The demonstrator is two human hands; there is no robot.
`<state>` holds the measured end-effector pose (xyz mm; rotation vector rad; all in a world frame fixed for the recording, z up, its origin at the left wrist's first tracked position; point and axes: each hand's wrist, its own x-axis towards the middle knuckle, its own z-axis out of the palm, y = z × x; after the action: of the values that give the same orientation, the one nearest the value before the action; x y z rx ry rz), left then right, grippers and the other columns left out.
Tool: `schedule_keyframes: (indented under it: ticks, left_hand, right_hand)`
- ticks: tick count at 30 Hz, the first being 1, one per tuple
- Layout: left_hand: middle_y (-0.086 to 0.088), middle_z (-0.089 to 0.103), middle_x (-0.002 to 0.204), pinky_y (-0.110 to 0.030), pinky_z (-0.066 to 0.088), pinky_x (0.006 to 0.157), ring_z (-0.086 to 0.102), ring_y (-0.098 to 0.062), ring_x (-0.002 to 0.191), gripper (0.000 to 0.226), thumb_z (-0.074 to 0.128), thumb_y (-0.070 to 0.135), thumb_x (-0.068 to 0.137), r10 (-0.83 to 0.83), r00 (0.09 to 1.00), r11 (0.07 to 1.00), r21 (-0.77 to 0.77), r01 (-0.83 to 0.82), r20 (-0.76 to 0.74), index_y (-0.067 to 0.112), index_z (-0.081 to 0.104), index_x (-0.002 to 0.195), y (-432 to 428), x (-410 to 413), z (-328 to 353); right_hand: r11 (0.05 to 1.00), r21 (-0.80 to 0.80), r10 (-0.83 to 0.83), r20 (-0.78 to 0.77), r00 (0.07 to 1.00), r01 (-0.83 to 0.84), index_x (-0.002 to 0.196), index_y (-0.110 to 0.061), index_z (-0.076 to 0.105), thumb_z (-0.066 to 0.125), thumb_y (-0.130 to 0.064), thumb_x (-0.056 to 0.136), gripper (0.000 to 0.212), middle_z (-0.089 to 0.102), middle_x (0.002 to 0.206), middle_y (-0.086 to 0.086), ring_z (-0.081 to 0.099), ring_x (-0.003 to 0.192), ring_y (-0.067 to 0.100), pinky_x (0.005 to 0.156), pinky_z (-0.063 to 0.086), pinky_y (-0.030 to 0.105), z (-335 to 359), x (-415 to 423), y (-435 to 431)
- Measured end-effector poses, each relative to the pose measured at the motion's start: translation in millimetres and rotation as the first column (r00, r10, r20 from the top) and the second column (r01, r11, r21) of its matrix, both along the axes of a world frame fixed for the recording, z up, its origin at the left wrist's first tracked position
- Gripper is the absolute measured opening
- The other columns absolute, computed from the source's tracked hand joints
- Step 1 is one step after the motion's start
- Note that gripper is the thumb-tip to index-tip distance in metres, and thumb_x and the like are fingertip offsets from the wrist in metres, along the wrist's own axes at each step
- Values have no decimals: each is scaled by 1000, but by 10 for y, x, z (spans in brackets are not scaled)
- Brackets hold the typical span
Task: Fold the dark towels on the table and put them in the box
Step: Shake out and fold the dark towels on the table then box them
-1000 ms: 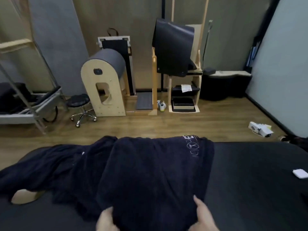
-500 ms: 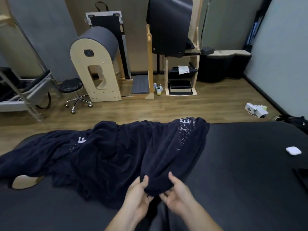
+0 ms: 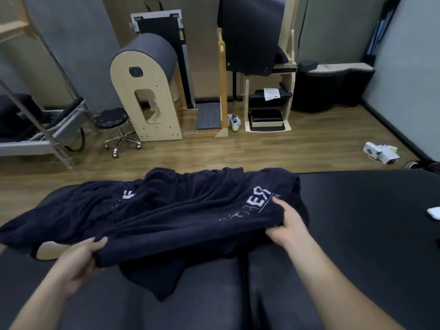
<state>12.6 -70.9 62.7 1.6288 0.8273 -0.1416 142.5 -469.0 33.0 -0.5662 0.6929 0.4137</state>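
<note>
A dark navy towel (image 3: 185, 222) with white lettering is stretched across the black padded table (image 3: 357, 222). My left hand (image 3: 79, 260) grips its near left edge and my right hand (image 3: 287, 222) grips its right end beside the lettering. The held edge is lifted slightly off the table. More dark towel cloth (image 3: 78, 210), also with white lettering, lies bunched underneath and to the left, trailing toward the table's left edge. No box is in view.
A small white case (image 3: 434, 212) lies at the table's right edge. A pale oval opening (image 3: 50, 248) shows in the table at left. Beyond the table are a wooden floor, a wheeled stool (image 3: 114, 122), wooden exercise equipment (image 3: 145, 91) and white items (image 3: 381, 152) on the floor.
My hands were together on a bunched end of the towel; they have moved apart, left hand to the left and right hand to the right, spreading the towel wide between them.
</note>
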Motion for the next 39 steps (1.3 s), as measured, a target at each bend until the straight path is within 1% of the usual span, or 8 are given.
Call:
schedule_keyframes:
  ticks: [4,8,16,22,26,28,33,39]
  left_hand:
    - [-8,57,133,-43,48,99,57,-28,119,77,81,47,67,-158,954,742,607,284,-254,21,54,135,-444,117,-507]
    - [18,51,133,-25,35,110,48,-2,124,75,72,41,65,-735,677,569,568,595,26,29,49,136,-1740,61,-459]
    - [4,63,128,-29,46,97,59,-18,117,64,52,4,85,-810,582,379,695,611,-70,30,43,143,-2166,238,-422]
    - [14,70,99,-27,54,80,68,-8,90,37,58,8,80,-838,517,459,740,492,176,32,62,108,-2081,184,-332]
    - [21,65,87,-14,47,77,63,2,81,27,65,0,84,-839,436,528,683,505,326,26,65,92,-1805,143,21]
    - [20,67,91,-14,48,80,65,2,86,18,61,14,87,-808,499,546,717,433,314,31,63,93,-1483,158,62]
    - [9,66,112,-35,48,93,64,-18,107,37,74,16,78,-557,828,475,843,253,66,32,62,109,-1007,238,-158]
    - [9,60,121,-36,40,101,55,-8,112,54,56,27,71,-859,497,325,884,336,127,23,55,125,-1909,73,-202]
  right_hand:
    - [921,-248,305,-22,952,-301,96,-14,63,64,-19,94,6,72,81,9,66,66,22,53,56,29,-203,-496,504]
    - [841,-307,463,-15,886,-445,106,-10,65,62,-29,97,21,75,97,8,68,87,21,66,55,34,-235,-967,868]
    - [959,-139,232,-120,965,-247,101,-8,69,55,-34,99,29,65,70,8,62,68,20,58,54,32,-314,-1067,730]
    - [998,-53,-43,-251,967,31,108,-2,61,57,-24,99,24,71,71,18,70,51,29,41,56,33,-509,-729,272]
    - [969,-91,-243,-209,947,229,128,-7,61,64,-30,94,42,75,90,15,72,86,29,85,59,41,-624,-433,-173]
    - [962,-51,-273,-117,955,269,122,-5,62,65,-28,93,37,76,76,13,75,72,25,70,63,37,-493,-360,-288]
    - [998,26,65,18,998,-65,109,5,63,59,-11,93,22,75,93,22,75,75,30,59,63,37,23,-490,77]
    - [833,-223,538,117,835,-506,117,-9,69,52,-16,97,27,76,109,9,70,102,21,81,55,39,167,-992,777]
